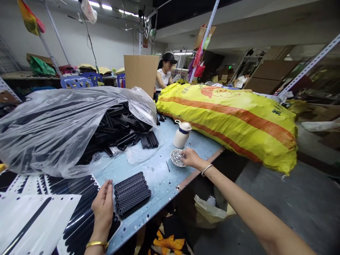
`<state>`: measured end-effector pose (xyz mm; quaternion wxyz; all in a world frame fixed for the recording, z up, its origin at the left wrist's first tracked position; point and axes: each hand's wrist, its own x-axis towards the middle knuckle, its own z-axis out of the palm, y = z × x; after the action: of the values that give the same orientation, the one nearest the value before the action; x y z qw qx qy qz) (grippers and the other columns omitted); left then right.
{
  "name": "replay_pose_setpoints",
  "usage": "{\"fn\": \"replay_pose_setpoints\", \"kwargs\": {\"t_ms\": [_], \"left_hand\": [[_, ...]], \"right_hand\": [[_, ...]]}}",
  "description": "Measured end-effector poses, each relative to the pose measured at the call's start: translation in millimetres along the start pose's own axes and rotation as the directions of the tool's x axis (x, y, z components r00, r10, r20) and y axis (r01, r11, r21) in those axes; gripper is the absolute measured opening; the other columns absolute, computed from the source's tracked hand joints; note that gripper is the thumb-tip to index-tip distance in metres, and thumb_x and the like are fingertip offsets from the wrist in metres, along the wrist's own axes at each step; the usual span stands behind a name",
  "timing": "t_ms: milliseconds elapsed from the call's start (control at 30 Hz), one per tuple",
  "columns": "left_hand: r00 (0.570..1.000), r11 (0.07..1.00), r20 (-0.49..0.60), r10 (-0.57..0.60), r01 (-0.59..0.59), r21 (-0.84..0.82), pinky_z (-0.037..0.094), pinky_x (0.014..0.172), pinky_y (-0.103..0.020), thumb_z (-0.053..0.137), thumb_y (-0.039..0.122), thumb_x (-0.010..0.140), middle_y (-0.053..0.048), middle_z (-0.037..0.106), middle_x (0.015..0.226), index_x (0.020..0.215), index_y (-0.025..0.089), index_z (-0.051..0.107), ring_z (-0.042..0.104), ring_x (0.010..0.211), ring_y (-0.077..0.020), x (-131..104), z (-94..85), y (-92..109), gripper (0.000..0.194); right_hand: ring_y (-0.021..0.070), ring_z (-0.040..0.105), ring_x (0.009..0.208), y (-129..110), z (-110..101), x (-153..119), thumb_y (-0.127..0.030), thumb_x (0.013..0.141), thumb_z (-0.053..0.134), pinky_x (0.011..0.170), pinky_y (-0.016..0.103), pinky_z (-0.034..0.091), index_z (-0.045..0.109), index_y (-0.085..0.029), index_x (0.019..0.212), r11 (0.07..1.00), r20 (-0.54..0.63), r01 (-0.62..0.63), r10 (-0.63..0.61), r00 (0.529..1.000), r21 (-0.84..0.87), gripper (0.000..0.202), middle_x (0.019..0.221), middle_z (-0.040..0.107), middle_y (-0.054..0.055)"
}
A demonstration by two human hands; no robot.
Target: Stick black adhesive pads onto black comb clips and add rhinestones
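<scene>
My right hand reaches into a small white bowl of tiny shiny silver pieces. Its fingers are pinched together at the bowl's right side, and whatever is between them is too small to make out. Beside a neat block of black perforated strips, my left hand rests at the left edge with its fingers stretched out; I see nothing held in it. Just behind the bowl stands a cream jar with a blue band and a ring on its lid. A thin dark stick lies left of the bowl.
A clear plastic bag spills black strips on the left. Along the right back lies a large yellow sack. White sheets with black strips cover the near left. A person sits behind a cardboard box.
</scene>
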<state>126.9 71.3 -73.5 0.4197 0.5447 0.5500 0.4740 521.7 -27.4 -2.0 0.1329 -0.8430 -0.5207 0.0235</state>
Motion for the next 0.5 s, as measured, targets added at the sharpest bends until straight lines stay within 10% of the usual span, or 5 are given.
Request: {"fn": "replay_pose_setpoints", "kwargs": {"t_ms": [500], "left_hand": [[0.998,0.995,-0.046,0.033,-0.037,-0.088,0.048,0.101,-0.045,0.06,0.046,0.079,-0.013,0.075,0.106,0.1,0.016,0.071,0.068,0.102,-0.026,-2.0,3.2,8.1,0.039]], "right_hand": [[0.0171,0.056,0.055,-9.4,1.7,4.8,-0.01,0.063,0.064,0.056,0.028,0.037,0.062,-0.019,0.046,0.994,-0.163,-0.004,0.022,0.986,0.11,0.02,0.054,0.063,0.004]]}}
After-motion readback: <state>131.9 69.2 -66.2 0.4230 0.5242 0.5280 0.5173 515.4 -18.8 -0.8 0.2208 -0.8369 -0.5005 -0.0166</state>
